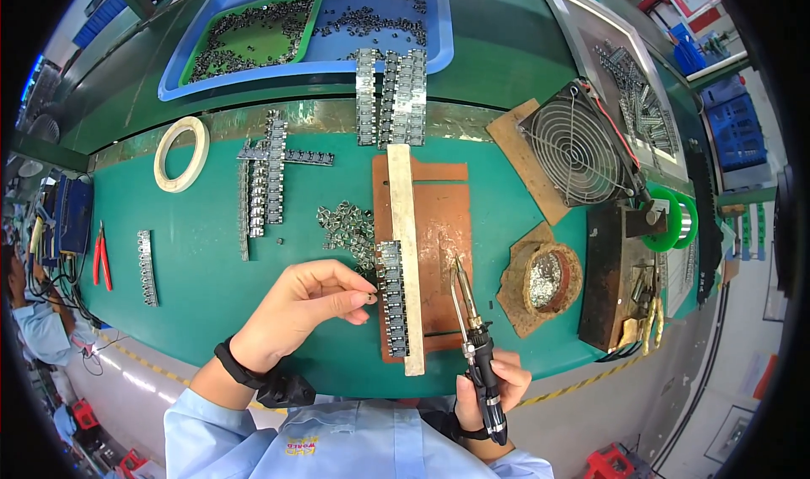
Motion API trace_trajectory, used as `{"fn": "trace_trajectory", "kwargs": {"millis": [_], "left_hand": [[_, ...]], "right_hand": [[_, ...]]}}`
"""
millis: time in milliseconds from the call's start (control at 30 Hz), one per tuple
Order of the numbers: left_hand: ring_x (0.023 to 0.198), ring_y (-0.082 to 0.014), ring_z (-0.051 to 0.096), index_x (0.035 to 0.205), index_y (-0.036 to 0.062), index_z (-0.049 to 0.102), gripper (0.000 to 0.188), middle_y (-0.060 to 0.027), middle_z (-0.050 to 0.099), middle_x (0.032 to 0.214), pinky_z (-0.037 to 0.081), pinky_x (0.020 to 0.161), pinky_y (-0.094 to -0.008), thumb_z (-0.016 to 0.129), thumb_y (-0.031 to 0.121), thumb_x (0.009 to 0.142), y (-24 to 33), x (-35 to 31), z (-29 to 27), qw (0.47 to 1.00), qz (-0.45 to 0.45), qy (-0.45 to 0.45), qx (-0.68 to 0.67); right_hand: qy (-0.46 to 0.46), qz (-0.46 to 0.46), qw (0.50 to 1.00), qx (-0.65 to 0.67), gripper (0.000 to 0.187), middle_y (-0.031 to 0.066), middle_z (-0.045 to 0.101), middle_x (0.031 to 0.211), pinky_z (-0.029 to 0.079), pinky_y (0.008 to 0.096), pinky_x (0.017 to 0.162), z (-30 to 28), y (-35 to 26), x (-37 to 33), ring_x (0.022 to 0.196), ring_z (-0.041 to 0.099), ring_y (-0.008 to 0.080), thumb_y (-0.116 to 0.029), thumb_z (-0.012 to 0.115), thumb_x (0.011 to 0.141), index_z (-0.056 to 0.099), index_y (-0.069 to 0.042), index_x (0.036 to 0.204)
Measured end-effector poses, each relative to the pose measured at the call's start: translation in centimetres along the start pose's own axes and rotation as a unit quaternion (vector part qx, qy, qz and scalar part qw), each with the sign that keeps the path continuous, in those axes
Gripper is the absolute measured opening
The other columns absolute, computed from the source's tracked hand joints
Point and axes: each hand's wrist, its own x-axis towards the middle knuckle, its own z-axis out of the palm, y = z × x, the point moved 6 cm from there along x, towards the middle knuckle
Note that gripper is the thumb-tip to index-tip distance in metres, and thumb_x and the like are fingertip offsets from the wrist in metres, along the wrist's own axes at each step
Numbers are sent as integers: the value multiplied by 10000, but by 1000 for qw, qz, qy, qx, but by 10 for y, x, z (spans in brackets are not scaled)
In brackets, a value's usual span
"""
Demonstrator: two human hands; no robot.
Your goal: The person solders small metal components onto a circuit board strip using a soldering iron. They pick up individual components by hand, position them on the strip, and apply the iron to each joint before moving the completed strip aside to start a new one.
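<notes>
My left hand (308,303) is closed in a pinch, with a tiny dark part (371,298) at the fingertips. Those fingertips are right beside a strip of small circuit boards (392,302), which lies along the left side of a pale bar (402,217). Strip and bar both rest on a reddish-brown board (443,217). My right hand (509,382) is wrapped round the black handle of a soldering iron (479,348). Its tip and a thin metal tube beside it point up over the brown board. Just beyond my left hand lies a heap of small metal parts (346,228).
A round tin of solder bits (548,281) and a fan (578,146) stand on the right, near a green solder spool (672,220). Board strips (274,175), a tape roll (181,154) and red-handled pliers (101,259) lie left. A blue tray (443,23) sits at the back.
</notes>
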Motion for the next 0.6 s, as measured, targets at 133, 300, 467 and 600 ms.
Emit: {"fn": "trace_trajectory", "kwargs": {"millis": [133,300,467,600], "left_hand": [[726,-125,594,885,16,556,66,-36,583,814,471,687,-235,573,39,825,-4,4,3,1000,6,2,-19],[735,-126,589,872,31,516,70,-30,562,825,466,693,-238,569,40,827,-6,6,5,1000,23,3,-5],[740,-126,582,863,37,496,79,-30,553,839,462,694,-236,566,33,826,-4,6,9,999,28,-7,-20],[740,-125,579,857,41,487,89,-29,550,840,460,692,-236,568,27,823,-5,6,9,1000,25,-5,-11]], "right_hand": [[-4,-8,1000,5,442,135,491,900,390,253,618,0,1,0,701,460,138,-127,670,741,371,-55,1058],[2,4,1000,11,440,135,487,903,388,249,613,0,1,-2,691,458,136,-122,668,741,370,-54,1058],[-7,9,1000,14,440,136,481,909,389,250,617,0,1,-1,694,463,139,-113,665,741,364,-55,1058],[-11,-1,1000,16,439,138,475,912,391,258,625,1,1,0,711,467,147,-103,660,741,359,-54,1057]]}}
